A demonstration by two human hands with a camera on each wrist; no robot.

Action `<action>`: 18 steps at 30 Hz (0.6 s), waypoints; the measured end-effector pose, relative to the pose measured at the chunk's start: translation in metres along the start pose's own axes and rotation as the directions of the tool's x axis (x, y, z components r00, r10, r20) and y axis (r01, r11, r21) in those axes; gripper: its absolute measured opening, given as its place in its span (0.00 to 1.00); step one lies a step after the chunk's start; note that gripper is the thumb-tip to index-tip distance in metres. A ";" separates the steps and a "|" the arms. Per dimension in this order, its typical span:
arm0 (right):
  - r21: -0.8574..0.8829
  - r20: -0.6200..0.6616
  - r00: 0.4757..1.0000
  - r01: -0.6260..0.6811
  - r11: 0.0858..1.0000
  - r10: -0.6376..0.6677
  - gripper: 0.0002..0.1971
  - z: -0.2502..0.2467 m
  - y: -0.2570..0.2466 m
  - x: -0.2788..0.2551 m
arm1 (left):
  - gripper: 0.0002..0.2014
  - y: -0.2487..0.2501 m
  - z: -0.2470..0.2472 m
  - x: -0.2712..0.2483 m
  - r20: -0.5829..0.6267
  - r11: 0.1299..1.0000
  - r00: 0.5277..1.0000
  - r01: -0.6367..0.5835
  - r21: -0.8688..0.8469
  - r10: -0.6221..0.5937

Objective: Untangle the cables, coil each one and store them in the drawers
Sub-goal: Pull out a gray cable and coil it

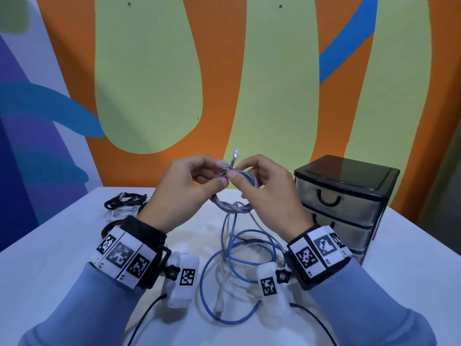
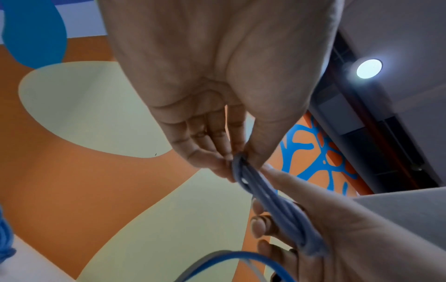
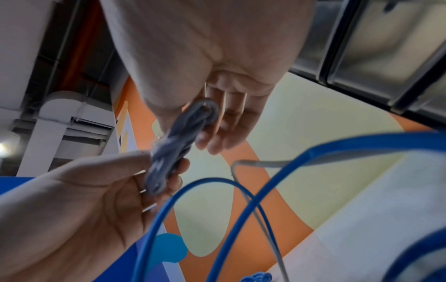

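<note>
Both hands are raised over the white table (image 1: 74, 245), holding a coiled grey network cable (image 1: 232, 206) between them. My left hand (image 1: 219, 176) pinches the coil's top with thumb and fingers. My right hand (image 1: 239, 171) grips the same bundle just to the right. Two clear plugs (image 1: 235, 155) stick up above the fingers. In the left wrist view the left hand (image 2: 237, 158) pinches the grey coil (image 2: 272, 206). The right wrist view shows the right hand (image 3: 200, 122) round the coil (image 3: 178, 141). A loose blue cable (image 1: 239, 258) and a white USB cable (image 1: 220, 295) lie tangled below.
A black-framed unit of clear drawers (image 1: 346, 196) stands on the table at the right, all drawers closed. A black cable (image 1: 124, 198) and a thin white cable (image 1: 117, 213) lie at the far left. The painted wall stands right behind the table.
</note>
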State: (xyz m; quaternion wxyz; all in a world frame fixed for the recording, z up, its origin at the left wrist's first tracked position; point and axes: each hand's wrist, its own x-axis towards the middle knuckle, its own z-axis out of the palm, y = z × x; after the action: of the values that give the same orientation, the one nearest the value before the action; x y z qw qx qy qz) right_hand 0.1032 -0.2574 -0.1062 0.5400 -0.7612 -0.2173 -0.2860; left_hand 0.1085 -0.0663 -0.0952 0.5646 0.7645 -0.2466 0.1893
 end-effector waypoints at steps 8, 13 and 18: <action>-0.446 0.369 0.828 -0.242 0.862 0.423 0.34 -0.018 0.018 0.002 | 0.06 -0.009 -0.038 0.008 -0.402 0.965 0.915 0.132 0.225 -0.032; -0.348 0.393 0.836 -0.252 0.903 0.384 0.23 -0.014 0.031 0.005 | 0.05 -0.008 -0.055 0.009 -0.212 0.734 0.958 0.286 0.616 -0.196; -0.143 0.315 0.880 -0.326 0.934 0.356 0.15 -0.014 0.031 0.008 | 0.05 -0.028 -0.049 0.008 -0.052 0.521 0.904 0.290 0.803 -0.424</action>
State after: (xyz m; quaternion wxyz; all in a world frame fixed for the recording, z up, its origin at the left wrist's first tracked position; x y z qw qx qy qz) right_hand 0.1261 -0.2803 -0.1195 0.5038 -0.8473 -0.1563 -0.0616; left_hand 0.1314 -0.0139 -0.0980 0.1711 0.9800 -0.0153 0.1007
